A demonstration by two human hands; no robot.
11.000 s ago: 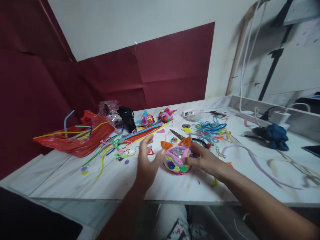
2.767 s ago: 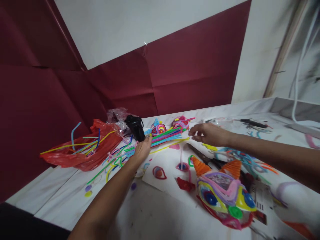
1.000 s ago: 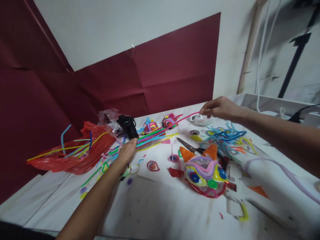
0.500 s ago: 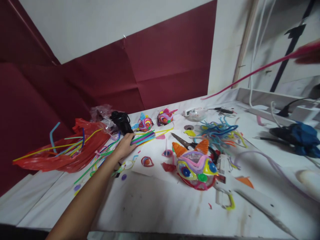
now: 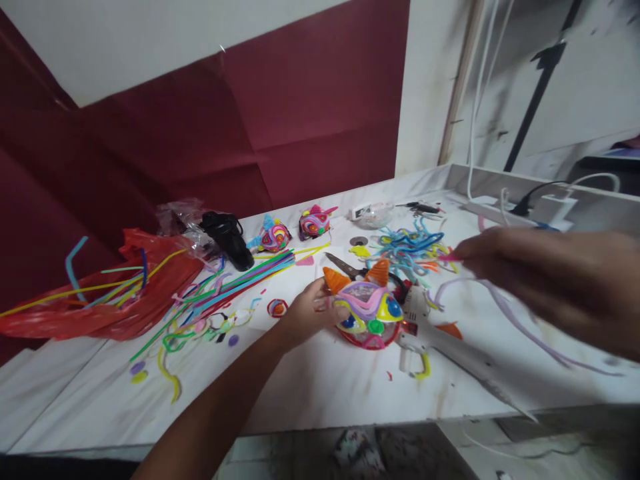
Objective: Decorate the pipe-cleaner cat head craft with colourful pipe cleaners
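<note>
My left hand is at the left side of a colorful mask-like piece with orange ears, its fingers closed around the edge. The piece has yellow and blue eyes and a green nose. My right hand, blurred, is above the table at the right, pinching a pink strip that shows only in part. Just right of the piece lies a white glue gun. Scissors lie behind it. A round eye-shaped piece is on the paper to the left.
Bundled pipe cleaners and a red plastic bag are at left. Two small decorated pieces, one blue-eared, one pink, stand at the back. Blue strands and a power strip are toward the right.
My left hand has left the pipe cleaner bundle and moved right to the mask-like piece. My right hand has come down and inward with the pink strip. The view has shifted.
</note>
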